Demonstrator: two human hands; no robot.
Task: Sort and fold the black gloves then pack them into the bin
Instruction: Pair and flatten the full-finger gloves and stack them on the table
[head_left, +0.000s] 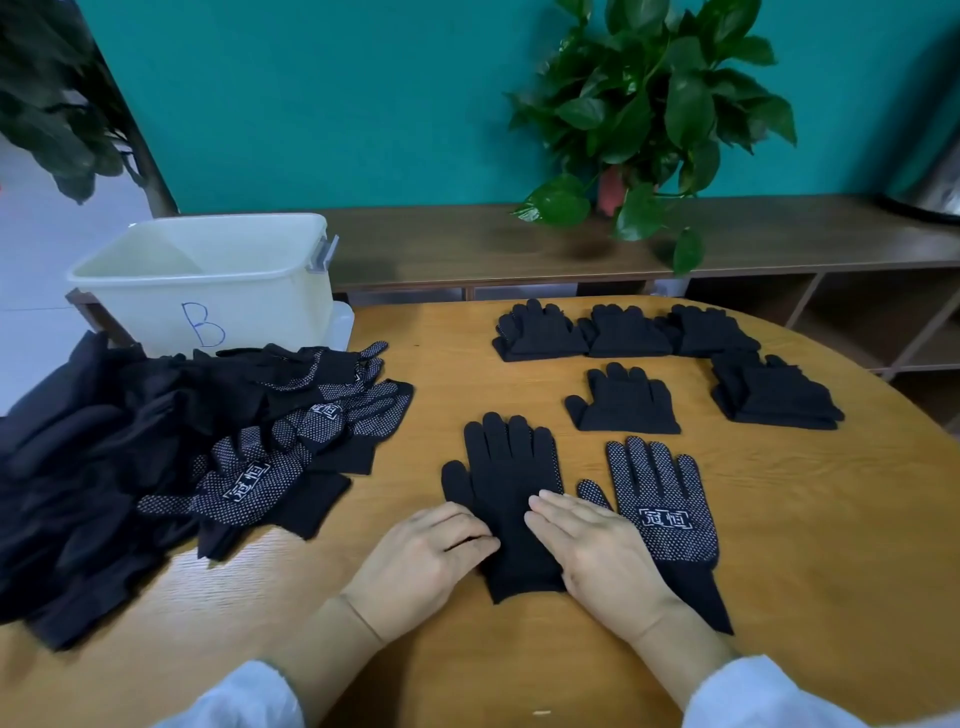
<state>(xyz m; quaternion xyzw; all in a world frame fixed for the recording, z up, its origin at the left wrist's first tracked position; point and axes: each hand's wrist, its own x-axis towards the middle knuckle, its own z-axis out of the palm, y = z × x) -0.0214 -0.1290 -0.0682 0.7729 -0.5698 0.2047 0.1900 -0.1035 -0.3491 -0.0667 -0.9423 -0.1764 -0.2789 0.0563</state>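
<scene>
Both hands are down on the desk (779, 519), working one plain glove (506, 483) laid flat with its fingers pointing away from the person. The left hand (421, 558) rests on the glove's left edge near the wrist, fingers bent at the knuckles and tips touching the fabric; whether that grip pinches the edge or only presses it, I cannot tell. The right hand (587, 551) lies flat across the glove's lower right part, fingers straight and close together, grip spread flat and pressing, holding nothing.

Just beside the right hand, a dotted glove (660, 499) lies palm up with a white printed label, its cuff running toward the person; the hand's outer edge overlaps it.

Further back, five folded stacks: three in a row at the far edge, left stack (540, 332), middle stack (628, 332), right stack (714, 332), then a thick stack (774, 395) off to the right, and a folded glove (623, 402) alone, nearer the middle.

On the left, a big loose pile (156, 467) of black gloves sprawls over the desk's edge, several showing dotted palms. Behind it stands the bin (208, 283), pale plastic, marked with a blue B, lid off, showing no gloves inside from here.

Behind the desk, a low wooden shelf (467, 244) carries a leafy plant (649, 119).
</scene>
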